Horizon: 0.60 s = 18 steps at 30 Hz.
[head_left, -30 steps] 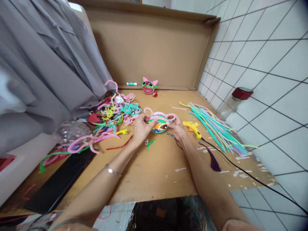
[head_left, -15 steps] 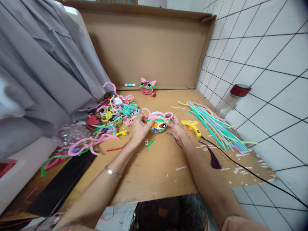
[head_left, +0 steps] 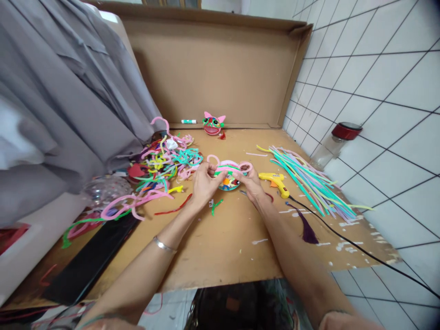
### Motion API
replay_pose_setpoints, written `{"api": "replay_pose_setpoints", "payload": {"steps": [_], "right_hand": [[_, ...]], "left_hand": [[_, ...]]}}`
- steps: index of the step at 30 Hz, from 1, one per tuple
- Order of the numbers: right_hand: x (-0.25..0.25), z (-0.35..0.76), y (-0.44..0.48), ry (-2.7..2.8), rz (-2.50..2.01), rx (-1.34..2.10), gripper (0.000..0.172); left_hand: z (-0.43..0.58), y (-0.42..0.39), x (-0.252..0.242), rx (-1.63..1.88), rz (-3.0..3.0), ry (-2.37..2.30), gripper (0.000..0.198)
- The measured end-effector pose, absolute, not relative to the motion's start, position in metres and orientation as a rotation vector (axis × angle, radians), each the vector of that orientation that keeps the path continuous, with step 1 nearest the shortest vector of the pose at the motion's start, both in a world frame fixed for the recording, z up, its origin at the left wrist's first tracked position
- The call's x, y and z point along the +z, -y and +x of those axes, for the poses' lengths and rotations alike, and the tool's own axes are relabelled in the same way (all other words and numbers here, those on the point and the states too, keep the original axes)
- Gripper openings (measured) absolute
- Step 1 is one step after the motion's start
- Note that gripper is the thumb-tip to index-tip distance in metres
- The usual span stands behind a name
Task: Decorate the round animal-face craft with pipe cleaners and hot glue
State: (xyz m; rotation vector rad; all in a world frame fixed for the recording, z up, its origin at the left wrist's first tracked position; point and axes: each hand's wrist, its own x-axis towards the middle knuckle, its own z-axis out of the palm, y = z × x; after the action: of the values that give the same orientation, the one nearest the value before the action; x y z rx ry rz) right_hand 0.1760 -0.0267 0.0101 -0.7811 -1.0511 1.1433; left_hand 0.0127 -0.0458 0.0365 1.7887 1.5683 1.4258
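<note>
Between my two hands is a small round craft piece (head_left: 229, 184), brightly patterned, with green and pink pipe cleaner strips across its top and a pink loop on either side. My left hand (head_left: 206, 182) grips its left edge, thumb pressed on the front. On the right edge, my right hand (head_left: 250, 183) closes round it with the thumb on the front near the pink loop. Partly under my right hand lies a metal-tipped tool, probably scissors (head_left: 243, 192). A green pipe cleaner scrap (head_left: 216, 207) rests on the table just below the piece.
A yellow glue gun (head_left: 277, 182) with a black cord lies to the right, by a purple tassel (head_left: 307, 227) and a bundle of pipe cleaners (head_left: 309, 181). Tangled pipe cleaners (head_left: 161, 165) cover the left. A finished-looking animal face (head_left: 212, 124) and glue stick (head_left: 189, 121) stand at the back.
My right thumb has shifted inward across the front of the craft piece, covering more of its eye pattern. Both hands still hold it. The whole view has moved slightly.
</note>
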Motion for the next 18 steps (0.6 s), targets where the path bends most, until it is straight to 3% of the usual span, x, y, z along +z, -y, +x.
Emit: {"api": "replay_pose_setpoints", "payload": {"steps": [4, 18], "right_hand": [[0.0078, 0.1736, 0.0267, 1.026, -0.811, 1.123, 0.052], [0.0085, 0.1767, 0.0254, 1.007, -0.817, 1.1, 0.048]], "left_hand": [[0.0165, 0.0472, 0.0379, 1.441, 1.823, -1.597, 0.027], [0.0101, 0.0415, 0.0324, 1.434, 1.754, -1.413, 0.026]]}}
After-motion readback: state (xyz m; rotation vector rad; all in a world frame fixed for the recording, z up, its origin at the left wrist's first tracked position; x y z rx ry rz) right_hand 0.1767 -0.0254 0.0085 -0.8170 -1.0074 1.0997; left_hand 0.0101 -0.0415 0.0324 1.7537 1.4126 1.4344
